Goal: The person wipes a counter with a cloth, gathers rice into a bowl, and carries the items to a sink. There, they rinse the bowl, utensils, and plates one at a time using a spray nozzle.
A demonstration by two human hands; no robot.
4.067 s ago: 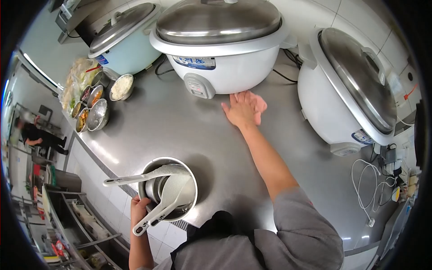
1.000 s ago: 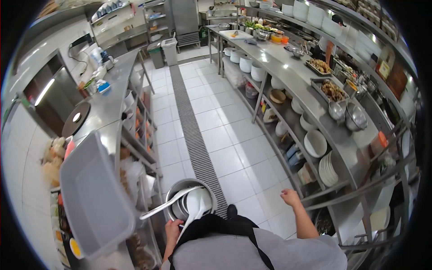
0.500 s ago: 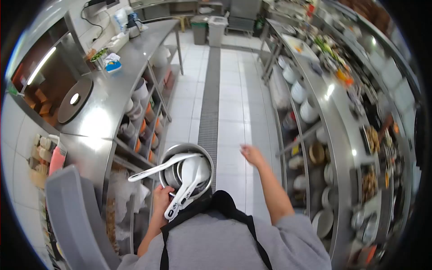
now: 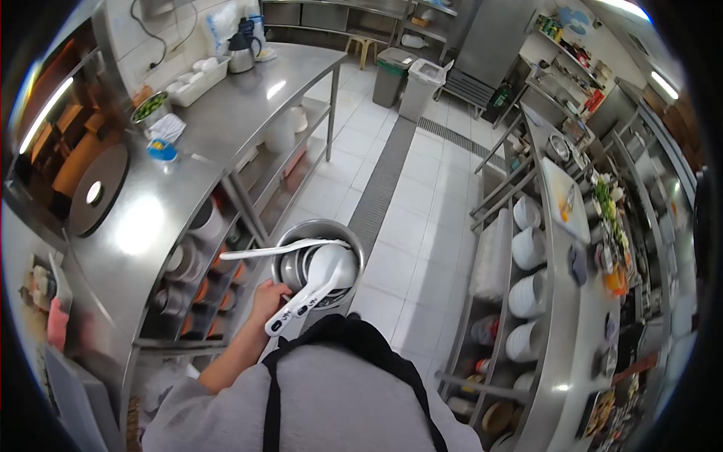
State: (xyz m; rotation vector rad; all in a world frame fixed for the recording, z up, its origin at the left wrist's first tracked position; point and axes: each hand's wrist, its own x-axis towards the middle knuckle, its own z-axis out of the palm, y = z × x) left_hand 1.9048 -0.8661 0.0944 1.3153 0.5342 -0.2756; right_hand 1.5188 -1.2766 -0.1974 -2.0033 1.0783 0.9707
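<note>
My left hand (image 4: 269, 299) is closed on the left edge of a round stainless steel pot (image 4: 357, 242), carried in front of my body above the floor. Inside it are smaller metal bowls or containers (image 4: 289, 268), partly covered. Lying across the top is a large white plastic rice paddle (image 4: 333, 269), its marked handle sticking out toward me. A second white utensil (image 4: 275, 249) rests with its handle out over the left rim; its head is partly hidden. My right hand is out of view.
A steel counter (image 4: 196, 181) runs along the left, holding a white tray (image 4: 197, 81) and a steel jug (image 4: 241, 54). Shelves with stacked white bowls (image 4: 526, 295) line the right side. Bins (image 4: 422, 89) stand ahead beyond the tiled aisle (image 4: 410, 226).
My view has turned to the left and tilted up, and the left counter looks closer. My right hand has gone out of view. The pot stays in my left hand.
</note>
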